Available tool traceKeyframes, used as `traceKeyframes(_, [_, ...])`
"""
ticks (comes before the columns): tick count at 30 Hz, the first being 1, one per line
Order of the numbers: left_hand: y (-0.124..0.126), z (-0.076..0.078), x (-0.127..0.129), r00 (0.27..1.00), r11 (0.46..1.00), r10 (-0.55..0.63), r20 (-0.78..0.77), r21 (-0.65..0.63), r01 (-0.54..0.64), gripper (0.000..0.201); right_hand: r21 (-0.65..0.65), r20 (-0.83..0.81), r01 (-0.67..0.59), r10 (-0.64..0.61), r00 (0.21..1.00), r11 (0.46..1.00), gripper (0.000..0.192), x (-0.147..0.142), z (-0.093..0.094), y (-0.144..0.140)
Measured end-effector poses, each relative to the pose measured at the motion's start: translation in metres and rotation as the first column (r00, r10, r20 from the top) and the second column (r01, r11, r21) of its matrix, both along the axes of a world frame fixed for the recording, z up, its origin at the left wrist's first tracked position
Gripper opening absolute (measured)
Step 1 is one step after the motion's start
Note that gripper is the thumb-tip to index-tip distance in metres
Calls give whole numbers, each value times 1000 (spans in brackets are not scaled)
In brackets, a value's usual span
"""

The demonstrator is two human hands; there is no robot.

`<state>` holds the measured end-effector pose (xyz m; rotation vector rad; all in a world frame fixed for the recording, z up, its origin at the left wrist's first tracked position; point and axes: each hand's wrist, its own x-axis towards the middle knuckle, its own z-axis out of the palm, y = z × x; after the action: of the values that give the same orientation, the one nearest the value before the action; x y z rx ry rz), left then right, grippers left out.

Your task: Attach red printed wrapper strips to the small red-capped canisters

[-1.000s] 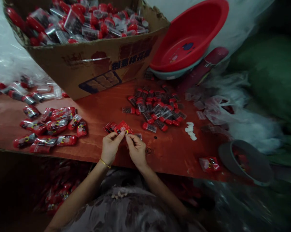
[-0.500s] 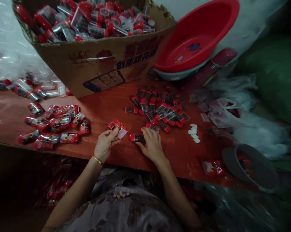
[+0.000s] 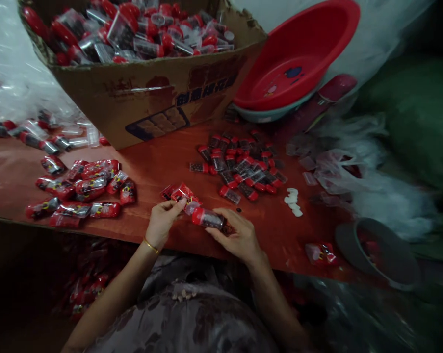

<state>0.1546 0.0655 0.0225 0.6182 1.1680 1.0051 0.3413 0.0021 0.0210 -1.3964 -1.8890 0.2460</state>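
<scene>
My left hand, with a gold bangle at the wrist, pinches a red printed plastic wrapper with a clear end. Closed around a clear tube with a red cap is my right hand; dark pieces show inside the tube. Its red cap points left and meets the clear end of the wrapper; whether it has entered the wrapper I cannot tell. Some dark bits show by the right fingers at the tube's other end. Beyond my hands lies a pile of similar red-capped tubes.
A cardboard box full of red-capped tubes stands at the back. Wrapped red packets lie at left. A red basin leans at back right. White pieces, plastic bags and a grey container are at right.
My right hand has lifted the tube from the table and brought its capped end to the wrapper. The wrapper in my left hand has shifted slightly right. A small dark bit now shows on the table.
</scene>
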Motion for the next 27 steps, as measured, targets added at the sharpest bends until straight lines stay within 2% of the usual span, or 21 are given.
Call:
traceKeyframes(6, [-3, -5, -3, 991, 985, -17, -135, 169, 39, 33, 11, -40, 59, -59, 997, 998, 32, -10, -6, 7])
traceKeyframes(9, [-4, -6, -2, 996, 982, -27, -81, 186, 42, 31, 5, -102, 104, -103, 989, 995, 31, -14, -12, 9])
traceKeyframes(15, [-10, -4, 11, 991, 993, -32, 128, 117, 17, 36, 40, -88, 102, -98, 991, 994, 30, -25, -12, 10])
traceKeyframes(21, [-13, -2, 17, 966, 997, 78, 246, -48, -68, 39, 93, -33, 214, -212, 977, 972, 29, -42, -16, 8])
traceKeyframes(24, [-12, 1, 16, 953, 995, 50, 299, -95, -22, 37, 80, -49, 207, -204, 978, 975, 29, -44, -19, 7])
traceKeyframes(27, [-11, 2, 18, 944, 997, 8, 330, -76, 19, 36, 65, -66, 178, -174, 983, 982, 28, -43, -18, 7])
